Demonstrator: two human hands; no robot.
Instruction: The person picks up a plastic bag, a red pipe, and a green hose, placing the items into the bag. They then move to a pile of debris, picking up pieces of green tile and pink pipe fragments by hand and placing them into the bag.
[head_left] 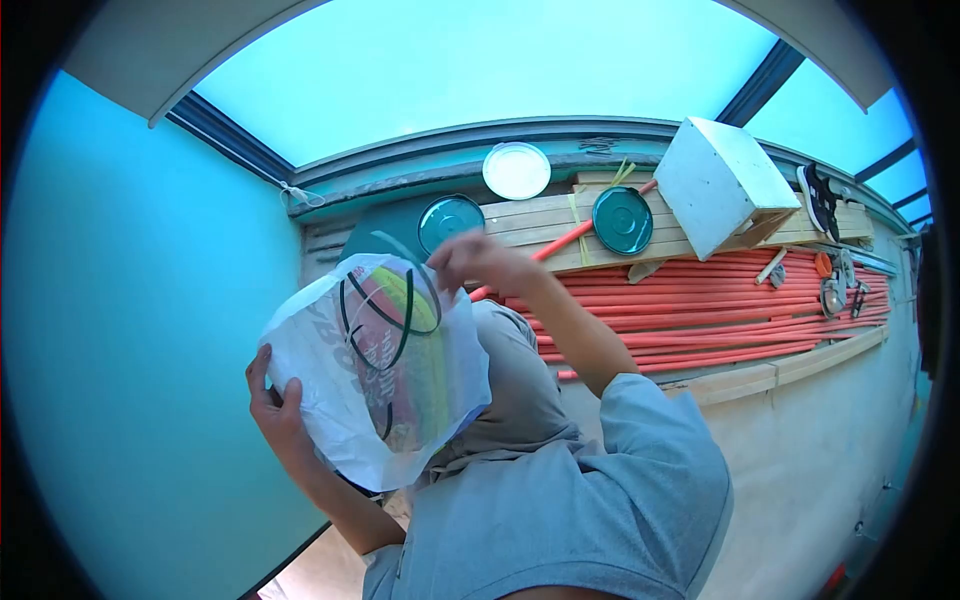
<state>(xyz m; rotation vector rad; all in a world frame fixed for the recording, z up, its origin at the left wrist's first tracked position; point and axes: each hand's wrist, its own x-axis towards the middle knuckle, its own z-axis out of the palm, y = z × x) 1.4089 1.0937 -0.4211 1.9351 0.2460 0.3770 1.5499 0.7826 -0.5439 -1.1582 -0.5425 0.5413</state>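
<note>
A white, partly see-through plastic bag (310,325) with grey printing is in front of my body, over my legs. My left hand (272,402) grips its lower left side, thumb on the near face. Yellow-green and pink patches show in the bag. Thin dark strips (408,320) loop across its face, and a pale green strip (397,246) sticks out at the top. My right hand (482,262), slightly blurred, is closed at the bag's upper right edge, beside the loops; I cannot tell what its fingers pinch.
Behind the bag lie wooden boards (525,222) with two dark green lids (622,220) and a white lid (516,170). A white box (715,185) and black shoes (820,200) stand to the right. Many red pipes (690,310) lie alongside. A pale blue-green panel (150,330) rises at left.
</note>
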